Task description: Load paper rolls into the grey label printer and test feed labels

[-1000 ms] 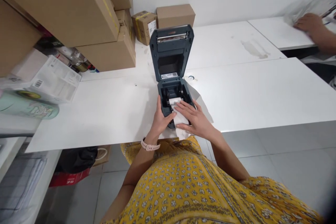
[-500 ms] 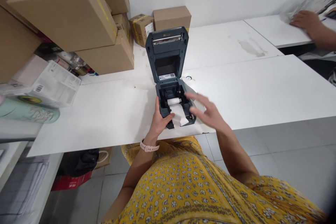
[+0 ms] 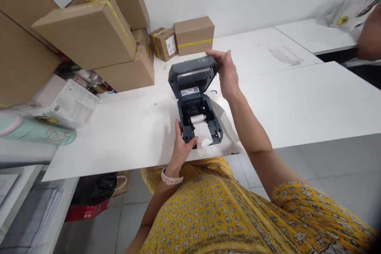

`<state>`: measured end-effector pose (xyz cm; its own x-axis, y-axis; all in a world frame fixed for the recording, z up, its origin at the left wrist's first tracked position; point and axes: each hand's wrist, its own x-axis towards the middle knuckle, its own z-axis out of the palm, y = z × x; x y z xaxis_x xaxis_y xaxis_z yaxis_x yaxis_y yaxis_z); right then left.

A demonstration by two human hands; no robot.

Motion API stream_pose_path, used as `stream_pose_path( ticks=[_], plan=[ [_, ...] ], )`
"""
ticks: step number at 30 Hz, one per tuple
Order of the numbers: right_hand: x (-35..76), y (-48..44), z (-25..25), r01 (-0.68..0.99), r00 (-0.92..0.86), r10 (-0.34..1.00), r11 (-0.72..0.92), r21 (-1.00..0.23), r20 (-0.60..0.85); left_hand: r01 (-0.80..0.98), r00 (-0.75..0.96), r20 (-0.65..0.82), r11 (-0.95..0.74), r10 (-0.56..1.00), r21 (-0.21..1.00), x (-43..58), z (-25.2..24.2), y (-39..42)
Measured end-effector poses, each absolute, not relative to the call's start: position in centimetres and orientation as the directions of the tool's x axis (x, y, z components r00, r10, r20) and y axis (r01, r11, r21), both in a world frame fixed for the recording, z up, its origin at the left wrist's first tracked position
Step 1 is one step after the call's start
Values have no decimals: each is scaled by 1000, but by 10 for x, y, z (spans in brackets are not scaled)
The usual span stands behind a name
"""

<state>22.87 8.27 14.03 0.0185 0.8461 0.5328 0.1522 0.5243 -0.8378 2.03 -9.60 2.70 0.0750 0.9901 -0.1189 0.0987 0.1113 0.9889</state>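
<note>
A dark grey label printer [image 3: 200,121] stands at the front edge of the white table [image 3: 297,99], its lid [image 3: 193,74] partly lowered. A white paper roll [image 3: 198,118] lies inside, and its strip [image 3: 204,134] runs out over the front. My left hand [image 3: 182,146] grips the printer's front left corner, thumb pressed near the strip. My right hand [image 3: 226,72] is up at the lid's top right corner, fingers closed on its edge.
Stacked cardboard boxes [image 3: 89,35] fill the back left, with two small boxes [image 3: 194,35] behind the printer. A white printed box [image 3: 70,103] and a green tube [image 3: 38,134] lie at left. Another person's arm [image 3: 369,37] shows at the far right, near a plastic packet [image 3: 348,12].
My right hand left the paper strip, rose to the lid and tipped it forward and down. My left hand stayed on the printer's front corner.
</note>
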Motion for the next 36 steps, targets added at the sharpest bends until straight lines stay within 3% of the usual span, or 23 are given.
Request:
stream_pose_path(
  ticks=[4,8,17,24,26,29,30,31,33,34,36],
  plan=[
    [245,-2,118,218,-179,797,604,-767,576,151,44,8,-15,999,988,12,26,-125],
    [255,-49,89,290,-367,787,604,-743,497,177,-76,178,-162,981,971,3,35,-138],
    [238,-74,51,326,-204,858,514,-794,472,347,66,275,-280,959,895,23,45,-116],
    [232,-74,42,355,-120,898,437,-827,423,372,47,271,-268,962,889,34,41,-116],
    [231,-74,41,351,-105,903,425,-834,416,330,-52,232,-203,971,922,31,40,-124],
    [230,-74,40,340,-90,901,429,-837,425,292,-336,206,-107,919,951,21,34,-143],
    [230,-73,39,338,-86,898,435,-835,432,270,-331,137,-45,934,962,18,33,-148],
    [230,-73,38,336,-83,893,442,-832,442,230,-250,14,45,968,972,17,33,-152],
    [229,-73,36,330,-74,884,459,-825,462,123,119,-330,316,936,941,19,36,-154],
    [229,-72,35,324,-70,879,467,-823,471,88,320,-459,456,829,886,24,38,-152],
    [229,-72,34,312,-71,873,479,-820,483,58,583,-545,638,603,768,37,43,-145]
  ],
)
